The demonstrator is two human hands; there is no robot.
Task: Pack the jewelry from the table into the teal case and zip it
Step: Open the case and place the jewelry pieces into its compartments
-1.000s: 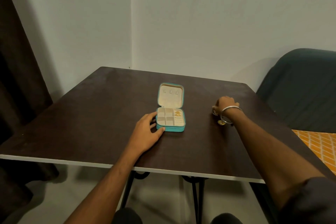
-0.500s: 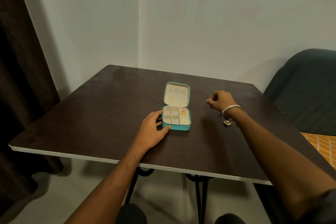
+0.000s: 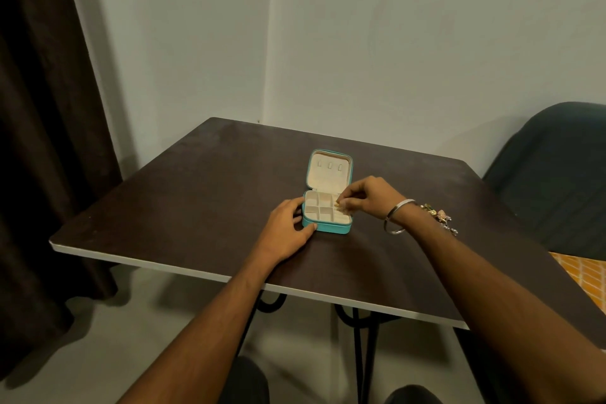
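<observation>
- From the head view, the teal case lies open near the middle of the dark counter, its lid standing up at the far side and its cream tray of small compartments facing up.
- The left hand rests against the case's near left corner, thumb on the front edge and fingers curled along the left wall, holding it in place.
- The right hand hovers over the tray's right side, its fingertips pinched together on a small gold piece just above the right-hand compartments; what kind of piece it is I cannot tell.
- A silver bangle hangs on the right wrist.
- More jewelry, a small heap of gold and pale bits, lies on the counter just beyond the right forearm, well to the right of the case.
- A dark curtain hangs at the left, and a dark chair stands by the counter's right side.
</observation>
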